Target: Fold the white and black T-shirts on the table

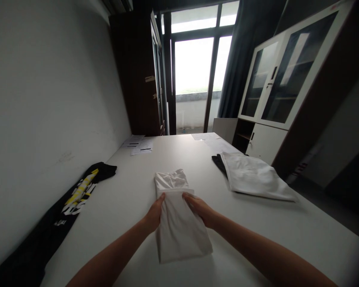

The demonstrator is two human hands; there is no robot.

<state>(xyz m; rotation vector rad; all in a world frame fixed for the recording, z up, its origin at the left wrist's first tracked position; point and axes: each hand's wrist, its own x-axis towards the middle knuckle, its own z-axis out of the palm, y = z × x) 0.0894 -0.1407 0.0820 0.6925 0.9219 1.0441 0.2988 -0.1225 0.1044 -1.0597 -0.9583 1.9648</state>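
Observation:
A white cloth garment (182,231), folded into a long narrow strip, lies on the white table (131,255) in front of me. Its exact kind does not show. Across its upper part runs a folded edge, and a gathered section sticks out beyond that edge. My left hand (155,212) grips the left side of this edge, thumb on top and fingers hidden beneath the fabric. On the right side, my right hand (200,208) pinches the same edge, its thumb also on top.
At the left, a black garment (56,227) with yellow and white print lies along the wall. Another folded white garment (254,175) rests on black cloth (219,162) at the right. Paper sheets (142,146) lie near the far end. Cabinets (269,83) stand beyond the table.

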